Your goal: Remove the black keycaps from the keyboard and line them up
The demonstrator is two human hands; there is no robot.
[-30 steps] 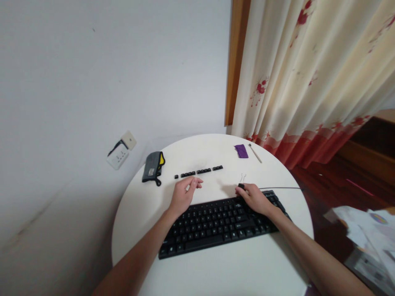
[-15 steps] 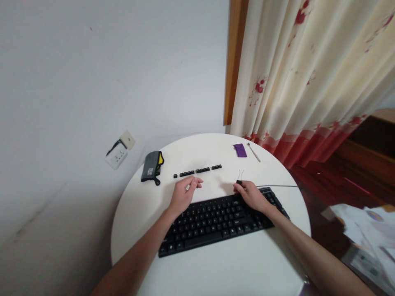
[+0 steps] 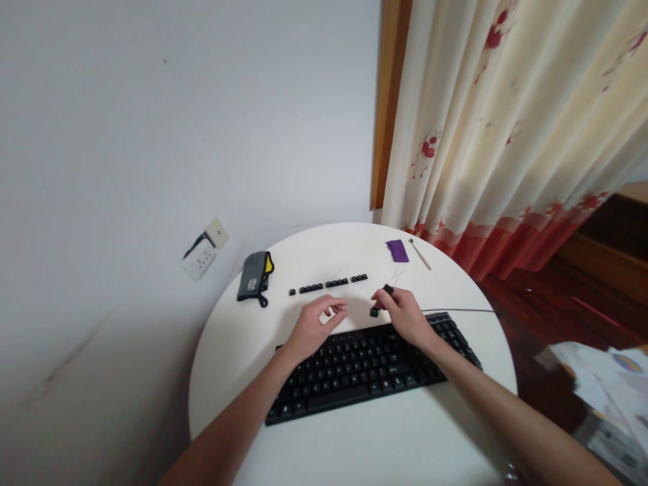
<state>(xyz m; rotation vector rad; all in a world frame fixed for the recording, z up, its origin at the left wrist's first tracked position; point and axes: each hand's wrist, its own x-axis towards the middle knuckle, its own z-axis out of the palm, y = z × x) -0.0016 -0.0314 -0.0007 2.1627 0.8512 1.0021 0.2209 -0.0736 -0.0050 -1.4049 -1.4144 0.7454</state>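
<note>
My right hand (image 3: pixel 405 314) grips a wire keycap puller (image 3: pixel 389 289) by its black handle, with the two thin wires pointing away from me. A loose black keycap (image 3: pixel 373 312) is just below the right fingertips; whether they touch it I cannot tell. My left hand (image 3: pixel 316 324) hovers over the upper left of the black keyboard (image 3: pixel 349 368), holding nothing, thumb and fingers curved and apart. Beyond the hands, a row of pulled black keycaps (image 3: pixel 337 283) lies in short groups, with a single keycap (image 3: pixel 292 292) at the left end.
A grey pouch with yellow lining (image 3: pixel 253 277) lies at the left of the round white table (image 3: pixel 354 445). Toward the back right are a purple cloth (image 3: pixel 397 250) and a slim brush-like stick (image 3: pixel 420 254). The keyboard's cable (image 3: pixel 455 310) runs off the right edge.
The puller has tilted in my right hand, and a loose keycap now shows under its fingers. My left hand has moved right, its fingers spreading apart. The view has shifted slightly.
</note>
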